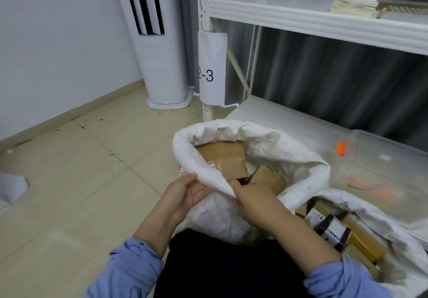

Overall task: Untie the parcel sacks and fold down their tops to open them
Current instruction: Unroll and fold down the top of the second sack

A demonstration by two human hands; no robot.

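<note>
Lower centre of frame: both hands work the near edge of the sack.

Left hand: palm up, thumb over the cloth, fingers beneath. Grip pinching the rolled rim.

Right hand: just beside the left, back of hand to camera, fingers hooked over the rim into the mouth. Grip closed on the same fold.

Sack position: upright on the floor, centre of frame, directly ahead of the knees. No tie visible. The mouth is open, the top is turned outward into a thick cuff all round, and brown taped parcels are exposed inside.

Step in hand (judgement): untying is done; this is the fold-down, probably its last turn at the near edge.

Next move (judgement): roll the pinched section outward and down to match the far rim, keeping the sack from tipping.

Lower right: second sack, slumped, mouth open, boxes showing. Its top looks loose rather than neatly cuffed, so it may need attention.

Right, beyond: clear plastic bin on the bottom shelf.

Upper frame: white shelving rack, its post carrying a paper label.
</note>
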